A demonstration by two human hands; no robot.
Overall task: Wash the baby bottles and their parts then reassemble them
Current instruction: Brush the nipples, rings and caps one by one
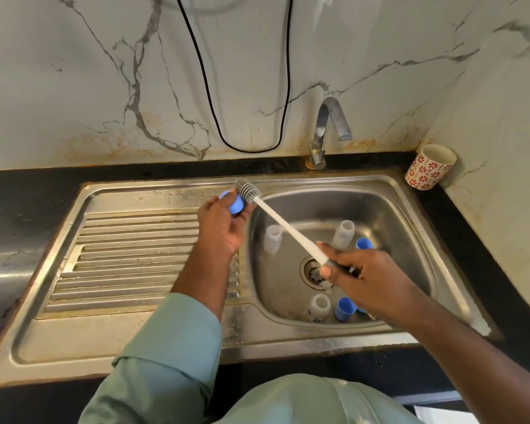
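Brushing cap over steel sink [410, 191]
Left hand [219, 228] grips round blue plastic cap [233, 203]; right hand [358, 276] grips white long-handled bottle brush [283, 224], bristles touching cap

- Blue cap [233, 203], grey-bristled white-handled brush [283, 223]
- Translucent white bottles [272, 239], blue caps in steel sink [389, 209]
- White mug [429, 167], red flower pattern
- Grey-veined white marble wall [104, 87], black counter [28, 197]
- Pale green sleeve [172, 347]

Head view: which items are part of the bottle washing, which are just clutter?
Job:
bottle brush, held by right hand
blue cap, held by left hand
three clear bottles in sink
blue caps
tap

Lying about:
patterned mug
black cable
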